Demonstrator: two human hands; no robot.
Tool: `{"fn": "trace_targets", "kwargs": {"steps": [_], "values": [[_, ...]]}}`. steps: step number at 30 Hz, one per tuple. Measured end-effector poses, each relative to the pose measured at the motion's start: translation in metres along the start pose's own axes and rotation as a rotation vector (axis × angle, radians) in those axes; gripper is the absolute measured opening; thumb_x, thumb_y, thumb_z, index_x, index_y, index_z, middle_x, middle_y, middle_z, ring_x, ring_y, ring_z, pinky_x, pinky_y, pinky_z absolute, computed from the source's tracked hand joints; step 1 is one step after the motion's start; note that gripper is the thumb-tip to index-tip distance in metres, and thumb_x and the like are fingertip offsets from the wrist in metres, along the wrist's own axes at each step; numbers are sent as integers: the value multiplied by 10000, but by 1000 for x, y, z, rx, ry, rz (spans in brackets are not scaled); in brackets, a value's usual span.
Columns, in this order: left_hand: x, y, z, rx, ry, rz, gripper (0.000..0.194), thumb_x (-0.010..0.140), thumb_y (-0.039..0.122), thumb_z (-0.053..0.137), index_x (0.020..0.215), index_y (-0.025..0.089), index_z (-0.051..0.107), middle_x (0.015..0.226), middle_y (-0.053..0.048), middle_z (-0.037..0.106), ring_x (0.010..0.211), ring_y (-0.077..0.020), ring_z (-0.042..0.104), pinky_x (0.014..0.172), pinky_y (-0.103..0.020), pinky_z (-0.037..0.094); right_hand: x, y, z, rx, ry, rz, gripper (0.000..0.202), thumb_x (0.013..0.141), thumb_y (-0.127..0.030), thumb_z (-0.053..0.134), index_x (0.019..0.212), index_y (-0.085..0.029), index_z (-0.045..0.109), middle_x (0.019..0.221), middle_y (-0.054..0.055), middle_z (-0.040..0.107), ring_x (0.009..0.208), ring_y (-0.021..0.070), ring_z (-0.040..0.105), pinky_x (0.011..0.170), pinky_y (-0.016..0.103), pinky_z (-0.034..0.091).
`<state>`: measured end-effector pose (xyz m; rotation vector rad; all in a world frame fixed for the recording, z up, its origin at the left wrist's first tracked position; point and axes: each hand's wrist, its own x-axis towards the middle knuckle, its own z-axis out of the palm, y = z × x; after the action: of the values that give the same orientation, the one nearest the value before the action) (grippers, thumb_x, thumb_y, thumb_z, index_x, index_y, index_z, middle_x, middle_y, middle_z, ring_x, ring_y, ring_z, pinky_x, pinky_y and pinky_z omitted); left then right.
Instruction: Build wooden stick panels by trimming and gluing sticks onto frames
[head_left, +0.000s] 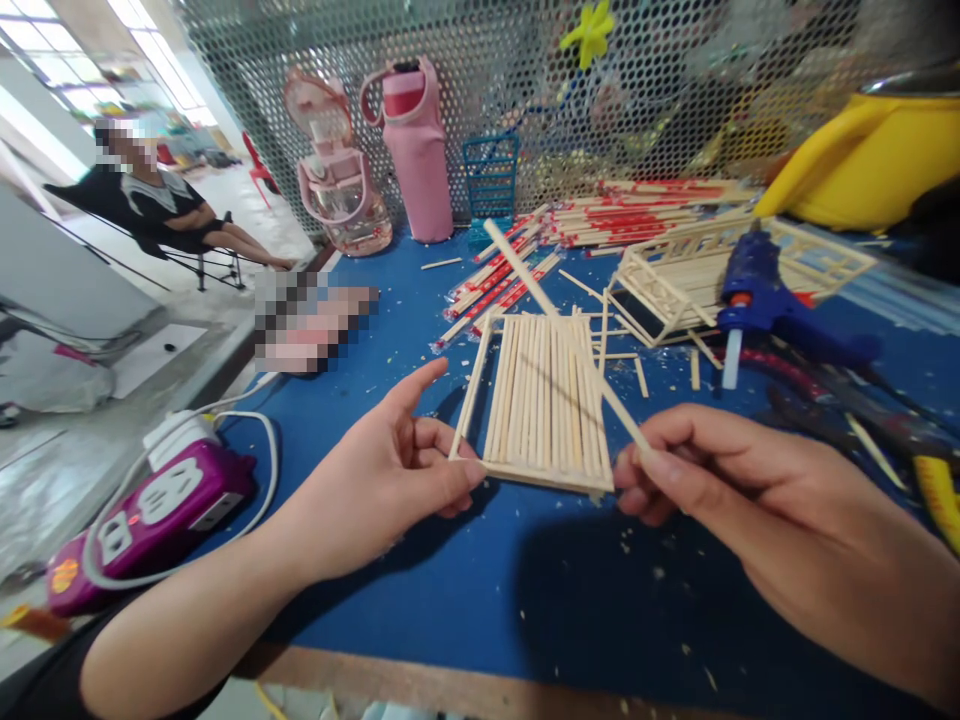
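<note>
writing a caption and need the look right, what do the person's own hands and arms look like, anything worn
The left hand and right hand are bare, with no gloves or rings visible. A black sleeve shows on the left arm; any right sleeve is out of view.

Blue tabletop [450, 585] is kinda messy: wood scraps [641, 378], a stick panel [536, 410], wrapped sticks [622, 222], pink flask [420, 175], purple power strip [154, 512].
</note>
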<state>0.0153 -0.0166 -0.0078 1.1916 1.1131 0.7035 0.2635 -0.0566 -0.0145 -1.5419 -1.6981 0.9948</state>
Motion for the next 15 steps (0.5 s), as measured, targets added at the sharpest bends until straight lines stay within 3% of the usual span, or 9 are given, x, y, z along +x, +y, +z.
{"fn": "trace_targets", "kwargs": {"steps": [4, 6, 10, 15], "values": [[5, 5, -6, 109, 74, 27, 526, 795, 381, 626, 1244, 152, 477, 623, 22, 590, 437, -83, 515, 418, -186, 406, 4, -1, -6, -6, 221, -5, 210, 849, -459, 539, 838, -256, 593, 709, -13, 659, 603, 134, 611, 572, 248, 478], [9, 7, -11, 196, 144, 62, 431, 812, 452, 582, 1106, 137, 576, 598, 19, 575, 391, -61, 448, 373, -169, 322, 6, -4, -11, -31, 336, -25, 227, 844, -473, 541, 847, -253, 601, 765, -6, 657, 656, 135, 597, 598, 253, 459], [15, 9, -24, 307, 248, 98, 458, 784, 563, 557, 934, 142, 657, 497, 33, 512, 369, -64, 380, 365, -182, 251, 11, -6, -20, -7, 446, -36, 247, 846, -478, 540, 905, -251, 619, 914, 21, 634, 802, 153, 553, 589, 257, 394], [20, 7, -39, 443, 213, 66, 575, 765, 652, 498, 848, 121, 701, 442, 22, 487, 381, -88, 385, 400, -205, 249, 21, 3, -22, 344, 382, -23, 220, 821, -458, 581, 858, -242, 604, 917, 8, 616, 772, 143, 548, 651, 275, 420]]}}
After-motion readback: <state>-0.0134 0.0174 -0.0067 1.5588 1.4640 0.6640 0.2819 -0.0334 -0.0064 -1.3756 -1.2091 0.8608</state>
